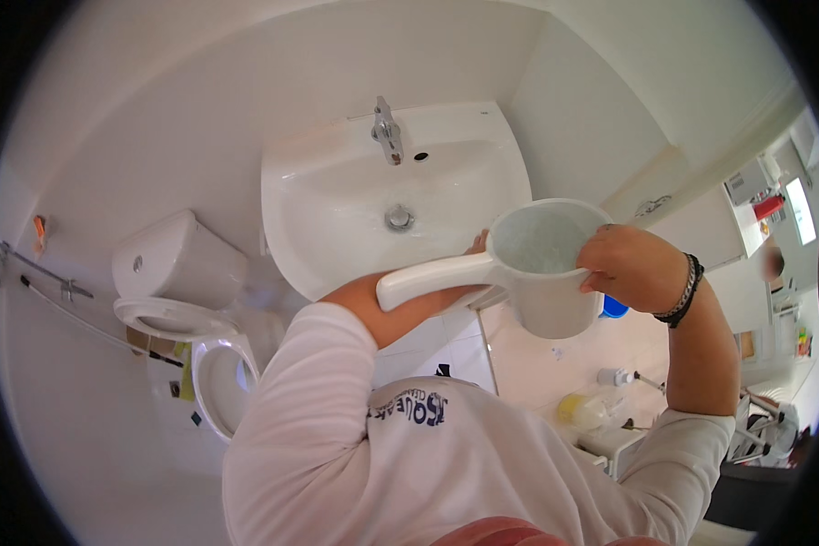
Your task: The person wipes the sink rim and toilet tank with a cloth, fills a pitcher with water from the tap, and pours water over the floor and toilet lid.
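A white plastic dipper (549, 307) with a long handle is held in front of the washbasin's near right edge. Inside it is clear, rippled water. My right hand (631, 266) pinches the dipper's rim on the right, thumb outside. Behind the handle, my left hand (450, 298) supports the dipper's left side; its fingertips show past the handle, and the rest is partly hidden. The white ceramic washbasin (334, 205) has a chrome faucet (388, 133) at its back. A round metal drain stopper (400, 218) sits in the bowl.
Left of the basin stands a toilet (222, 375) with its lid raised and a cistern (177, 263). A shower hose (95, 317) hangs at far left. Right, a blue container (614, 307), a yellow-labelled jug (580, 411) and a white bottle (614, 377) are on the floor. Another person (772, 263) appears beyond.
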`<state>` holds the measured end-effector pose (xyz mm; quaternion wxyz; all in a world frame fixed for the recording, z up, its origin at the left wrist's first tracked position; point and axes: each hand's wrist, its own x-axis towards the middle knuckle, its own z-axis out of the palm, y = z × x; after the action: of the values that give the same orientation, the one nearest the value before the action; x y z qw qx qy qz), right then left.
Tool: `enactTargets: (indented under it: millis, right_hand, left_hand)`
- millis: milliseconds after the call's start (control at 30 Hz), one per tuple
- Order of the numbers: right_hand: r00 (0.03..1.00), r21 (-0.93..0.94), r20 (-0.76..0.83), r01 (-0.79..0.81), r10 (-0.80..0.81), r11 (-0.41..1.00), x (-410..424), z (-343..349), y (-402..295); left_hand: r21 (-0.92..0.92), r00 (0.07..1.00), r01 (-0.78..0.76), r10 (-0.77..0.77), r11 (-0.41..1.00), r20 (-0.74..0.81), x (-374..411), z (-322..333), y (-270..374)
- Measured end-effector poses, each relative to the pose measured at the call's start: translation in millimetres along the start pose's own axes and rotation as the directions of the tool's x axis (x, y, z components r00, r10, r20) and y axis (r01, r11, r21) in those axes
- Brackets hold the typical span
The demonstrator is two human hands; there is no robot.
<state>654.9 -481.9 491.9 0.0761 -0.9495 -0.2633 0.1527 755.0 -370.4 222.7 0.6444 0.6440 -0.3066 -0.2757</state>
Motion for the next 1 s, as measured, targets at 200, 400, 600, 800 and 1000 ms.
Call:
enactTargets:
  millis: [200, 400, 600, 800, 1000]
  right_hand:
    - [0.999, -0.013, -0.042, 0.010, -0.010, 1.000, -1, -10, 29]
    - [0.989, -0.042, -0.144, 0.015, -0.020, 0.999, 9, -8, 33]
    - [0.978, -0.075, -0.161, 0.126, -0.136, 0.989, 26, -13, 26]
    - [0.975, -0.034, -0.178, 0.131, -0.135, 0.991, 44, -12, 4]
    - [0.977, 0.018, -0.206, 0.061, -0.055, 0.998, 62, -7, -19]
  left_hand:
    - [-0.014, 0.938, 0.042, -0.044, 0.999, -0.345, 84, 5, -18]
    - [0.106, 0.922, 0.143, -0.093, 0.984, -0.376, 104, -11, -36]
    - [0.547, 0.950, 0.097, -0.241, 0.832, 0.197, -20, -49, -64]
    - [0.849, 0.710, 0.290, -0.694, 0.442, 0.119, -144, -164, -3]
    - [0.960, 0.831, 0.058, -0.519, -0.274, -0.199, -170, -262, 58]
